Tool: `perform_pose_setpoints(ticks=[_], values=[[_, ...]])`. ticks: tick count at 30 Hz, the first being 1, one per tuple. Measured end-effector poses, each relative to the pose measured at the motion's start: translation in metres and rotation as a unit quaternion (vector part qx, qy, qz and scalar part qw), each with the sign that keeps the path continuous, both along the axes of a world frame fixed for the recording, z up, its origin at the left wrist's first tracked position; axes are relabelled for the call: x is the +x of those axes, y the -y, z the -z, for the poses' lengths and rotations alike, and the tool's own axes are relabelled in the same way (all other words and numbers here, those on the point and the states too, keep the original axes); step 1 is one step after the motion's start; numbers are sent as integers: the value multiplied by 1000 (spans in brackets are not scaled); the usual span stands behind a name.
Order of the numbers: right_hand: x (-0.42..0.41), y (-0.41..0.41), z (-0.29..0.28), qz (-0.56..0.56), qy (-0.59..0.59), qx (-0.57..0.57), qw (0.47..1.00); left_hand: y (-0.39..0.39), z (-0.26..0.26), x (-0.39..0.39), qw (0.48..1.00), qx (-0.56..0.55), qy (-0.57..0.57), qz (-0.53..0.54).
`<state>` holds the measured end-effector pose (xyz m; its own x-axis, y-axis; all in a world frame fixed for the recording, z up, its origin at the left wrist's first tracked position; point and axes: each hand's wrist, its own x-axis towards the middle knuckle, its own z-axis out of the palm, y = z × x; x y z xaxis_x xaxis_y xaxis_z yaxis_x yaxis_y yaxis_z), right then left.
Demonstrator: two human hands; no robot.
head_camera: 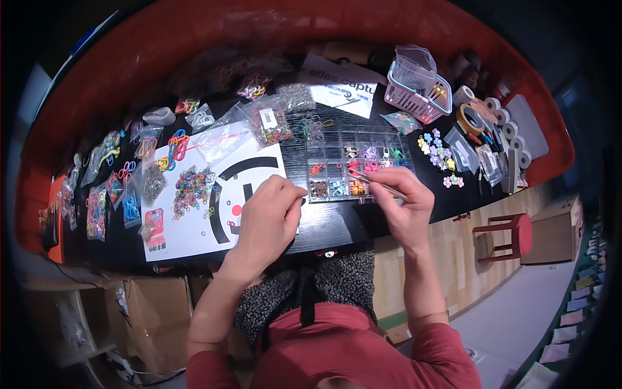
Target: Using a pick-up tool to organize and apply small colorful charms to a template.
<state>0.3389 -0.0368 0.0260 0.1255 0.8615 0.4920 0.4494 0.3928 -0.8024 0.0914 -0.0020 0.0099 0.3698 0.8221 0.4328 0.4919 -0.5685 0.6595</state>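
My right hand (408, 209) grips a pair of tweezers (381, 185), whose tips reach left over a clear compartment box (318, 151). Small clasps sorted by colour lie in the box: orange clasps (357, 187) under the tweezers, light blue clasps (337, 187) and brown ones (319, 188) beside them. Left of the box, my left hand (267, 214) hovers at or rests on the right edge of a white printed sheet (184, 245). Its fingers are curled together, and what they may pinch is hidden. A heap of small coloured rings (192, 189) covers part of the sheet.
Bags of rings (269, 121) and colourful clips (179, 146) crowd the left and back. A pink basket (418, 99), flower beads (437, 150), tape rolls (470, 119) and tools stand right. A red rim (194, 34) encloses the black table; a red stool (522, 233) is beyond.
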Motion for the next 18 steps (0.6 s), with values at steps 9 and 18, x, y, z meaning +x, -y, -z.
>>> perform_pose_setpoints(ticks=[9,18], values=[[-25,-26,14,-25,54,-38,998,21,25,-4,989,105,84,-54],[-25,-28,15,-19,82,-55,995,19,28,-6,988,115,89,-49]])
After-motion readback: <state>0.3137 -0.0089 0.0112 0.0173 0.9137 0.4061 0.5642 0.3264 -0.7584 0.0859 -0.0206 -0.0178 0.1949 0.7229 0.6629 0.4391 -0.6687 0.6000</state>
